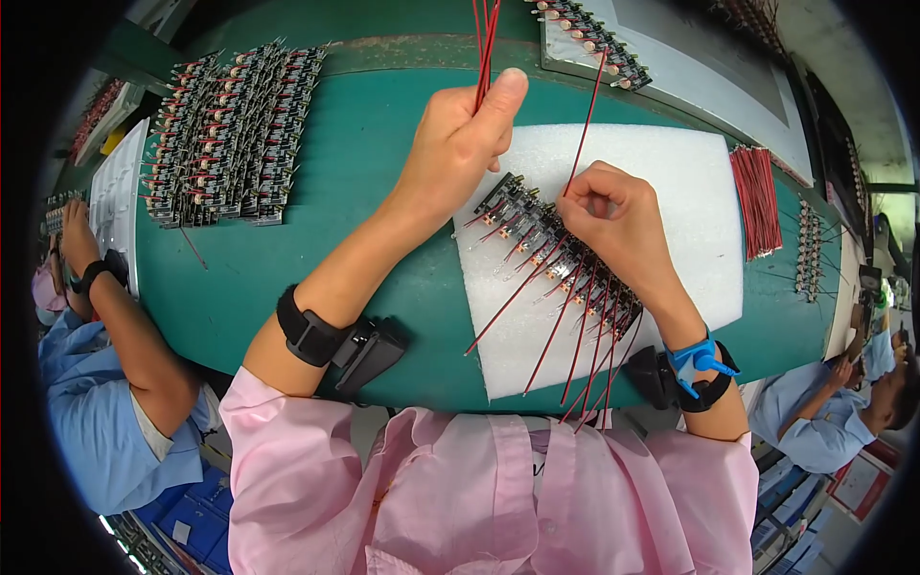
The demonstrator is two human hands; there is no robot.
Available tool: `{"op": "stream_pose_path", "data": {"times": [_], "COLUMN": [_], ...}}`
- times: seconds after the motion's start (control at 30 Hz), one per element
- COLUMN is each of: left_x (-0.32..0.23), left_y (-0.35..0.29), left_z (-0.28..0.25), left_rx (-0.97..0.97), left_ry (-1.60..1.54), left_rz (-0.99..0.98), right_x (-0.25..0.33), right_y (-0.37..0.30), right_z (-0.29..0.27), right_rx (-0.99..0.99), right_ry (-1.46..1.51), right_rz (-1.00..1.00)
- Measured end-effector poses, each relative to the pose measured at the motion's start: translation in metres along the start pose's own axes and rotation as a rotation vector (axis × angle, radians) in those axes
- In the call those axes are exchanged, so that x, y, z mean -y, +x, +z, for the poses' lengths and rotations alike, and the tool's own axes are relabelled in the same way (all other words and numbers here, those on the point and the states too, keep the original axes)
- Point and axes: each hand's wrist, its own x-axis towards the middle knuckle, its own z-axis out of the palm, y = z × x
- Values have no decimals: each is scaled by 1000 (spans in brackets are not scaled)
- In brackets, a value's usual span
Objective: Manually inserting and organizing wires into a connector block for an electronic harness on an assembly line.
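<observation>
Head view: a bundle of thin red wires [484, 43] is pinched by the left hand [460, 144], its top cut off at the frame's edge — one red wire [586, 120] is pinched by the right hand [613, 216] over a row of small circuit boards [551, 254] on the white foam pad [671, 192]; the joints are hidden by the fingers.

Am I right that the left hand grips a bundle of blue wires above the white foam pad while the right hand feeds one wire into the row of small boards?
Not quite: the head view shows the bundle of wires is red, not blue. The left hand does grip it above the white foam pad, and the right hand holds a single red wire at the row of small boards.
</observation>
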Motion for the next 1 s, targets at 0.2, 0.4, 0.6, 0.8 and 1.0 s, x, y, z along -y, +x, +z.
{"op": "stream_pose_path", "data": {"times": [0.2, 0.4, 0.6, 0.8, 1.0], "left_x": [1, 2, 3, 3, 3], "left_y": [0, 2, 1, 1, 1], "left_z": [3, 2, 1, 3, 3], "left_rx": [-27, -6, -16, -47, -69], "left_ry": [50, 68, 88, 90, 97], "left_rz": [32, 35, 53, 68, 95], "right_x": [3, 3, 4, 0, -1], "right_y": [-3, -5, -8, -10, -11], "right_z": [-1, 0, 3, 6, 8], "right_rx": [-8, -26, -60, -105, -131], "right_ry": [-34, -5, -15, -31, -42], "right_rz": [15, 30, 5, -18, -29]}}
